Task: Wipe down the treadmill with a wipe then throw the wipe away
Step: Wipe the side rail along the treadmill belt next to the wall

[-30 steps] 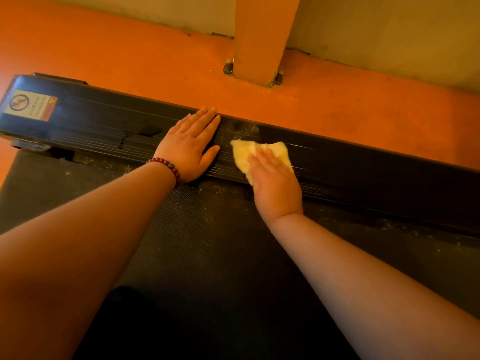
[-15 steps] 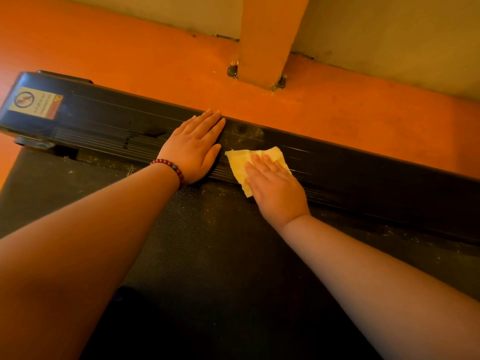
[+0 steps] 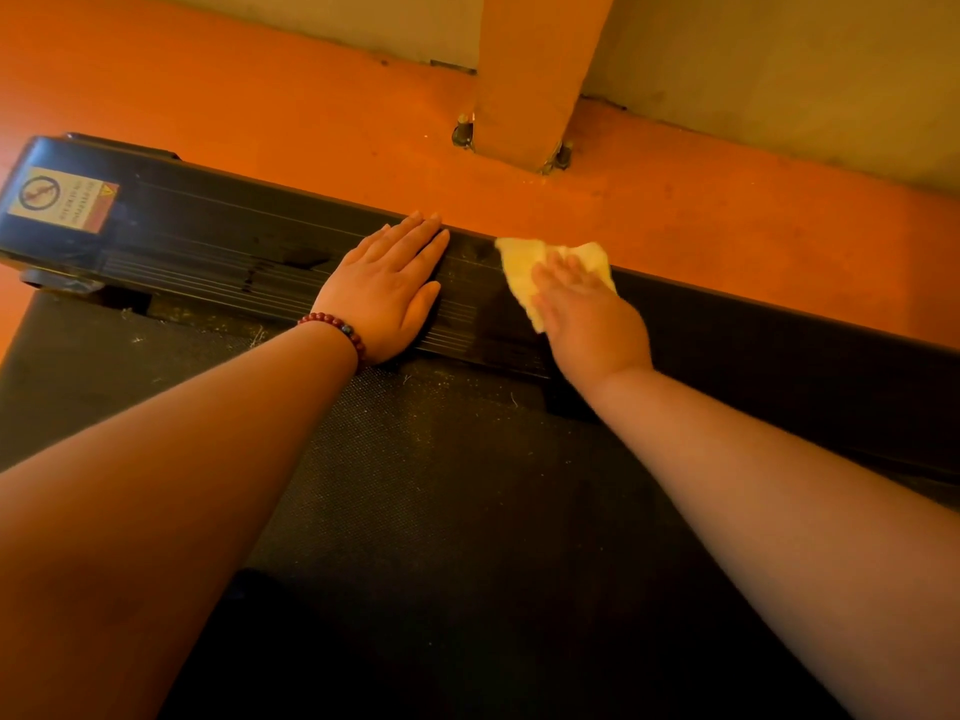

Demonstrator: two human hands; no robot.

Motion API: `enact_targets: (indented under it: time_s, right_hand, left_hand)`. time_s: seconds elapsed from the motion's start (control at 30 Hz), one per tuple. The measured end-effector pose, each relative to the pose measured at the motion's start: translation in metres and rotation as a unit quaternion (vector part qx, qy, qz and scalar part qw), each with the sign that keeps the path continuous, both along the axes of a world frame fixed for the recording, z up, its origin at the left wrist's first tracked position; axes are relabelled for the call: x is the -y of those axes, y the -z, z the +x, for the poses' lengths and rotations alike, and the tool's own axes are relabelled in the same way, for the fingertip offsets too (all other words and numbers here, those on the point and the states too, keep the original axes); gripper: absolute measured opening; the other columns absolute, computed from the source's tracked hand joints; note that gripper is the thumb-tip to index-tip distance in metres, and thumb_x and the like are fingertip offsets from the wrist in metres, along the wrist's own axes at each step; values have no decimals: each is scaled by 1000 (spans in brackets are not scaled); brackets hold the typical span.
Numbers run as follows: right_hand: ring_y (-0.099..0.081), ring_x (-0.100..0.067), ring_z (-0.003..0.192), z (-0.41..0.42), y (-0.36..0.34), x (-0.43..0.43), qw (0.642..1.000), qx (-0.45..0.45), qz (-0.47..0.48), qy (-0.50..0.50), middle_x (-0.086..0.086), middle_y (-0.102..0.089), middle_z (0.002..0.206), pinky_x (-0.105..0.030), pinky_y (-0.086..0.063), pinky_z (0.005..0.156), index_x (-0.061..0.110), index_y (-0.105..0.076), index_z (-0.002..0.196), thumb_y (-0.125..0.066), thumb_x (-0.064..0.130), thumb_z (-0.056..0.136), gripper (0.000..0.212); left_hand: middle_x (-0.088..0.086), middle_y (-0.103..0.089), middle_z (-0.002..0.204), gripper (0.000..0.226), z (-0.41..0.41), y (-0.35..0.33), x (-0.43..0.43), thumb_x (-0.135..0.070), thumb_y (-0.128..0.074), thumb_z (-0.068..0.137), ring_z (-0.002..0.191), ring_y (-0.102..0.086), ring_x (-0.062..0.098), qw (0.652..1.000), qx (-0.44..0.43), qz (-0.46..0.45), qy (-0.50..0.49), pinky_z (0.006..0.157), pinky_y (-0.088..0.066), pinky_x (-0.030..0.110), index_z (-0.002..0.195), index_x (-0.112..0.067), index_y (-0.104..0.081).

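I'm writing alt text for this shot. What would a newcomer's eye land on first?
The pale yellow wipe, pressed flat by the right hand on the treadmill's black side rail at centre. Just left of it the left hand lies flat on the same rail, a red bead bracelet at its wrist. Bright orange floor runs behind the rail.

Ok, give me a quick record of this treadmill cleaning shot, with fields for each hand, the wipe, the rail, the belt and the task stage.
left hand: flat on the black side rail, fingers straight, holding nothing
right hand: fingers straight, pressing the yellow wipe onto the rail
wipe: crumpled, partly under the right hand, near the rail's far edge
side rail: ribbed, warning sticker at its left end
belt: dark, debris specks near the rail
bracelet: red beads, left wrist
task stage: wiping under way, wipe not yet thrown away
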State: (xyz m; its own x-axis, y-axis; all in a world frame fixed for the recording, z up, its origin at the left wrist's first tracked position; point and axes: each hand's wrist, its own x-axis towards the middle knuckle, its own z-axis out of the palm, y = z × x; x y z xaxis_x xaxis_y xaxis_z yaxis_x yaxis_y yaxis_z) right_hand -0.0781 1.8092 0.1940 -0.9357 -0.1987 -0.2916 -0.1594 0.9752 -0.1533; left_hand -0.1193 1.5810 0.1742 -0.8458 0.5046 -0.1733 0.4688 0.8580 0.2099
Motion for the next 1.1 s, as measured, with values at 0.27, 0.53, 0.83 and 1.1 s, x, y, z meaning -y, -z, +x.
enact_targets:
  time_s: [0.27,0.53,0.83,1.1]
  right_hand:
    - [-2,-16,149,6,9,28,997,5,-30,-66,-2,-5,162,-26,-2,116,18,-13,154,-35,11,105,54]
    - [-3,-14,149,-7,5,35,998,11,-47,35,-3,-8,162,-25,-3,116,15,-17,154,-29,18,106,49]
    - [-2,-16,149,-28,8,32,997,43,-39,58,-3,-6,162,-30,-6,117,16,-17,154,-24,23,107,48]
    - [-4,-15,149,23,7,36,998,-11,-25,-65,-1,-10,162,-21,11,107,19,-16,153,-27,22,107,48]
  left_hand:
    - [3,-10,161,65,0,-2,0,-44,-14,95,149,-4,18,1000,-1,2,0,117,3,31,153,-15,-16]
    - [2,-9,161,65,-1,0,2,-45,-12,95,149,-4,18,1000,-1,3,0,116,4,31,153,-16,-15]
    - [3,-10,161,67,-1,0,2,-46,-11,94,149,-5,18,1000,0,6,-1,116,4,30,153,-16,-16]
    - [1,-6,162,55,-3,-4,1,-37,-24,104,149,-1,17,1000,14,15,-7,115,6,29,154,-16,-13]
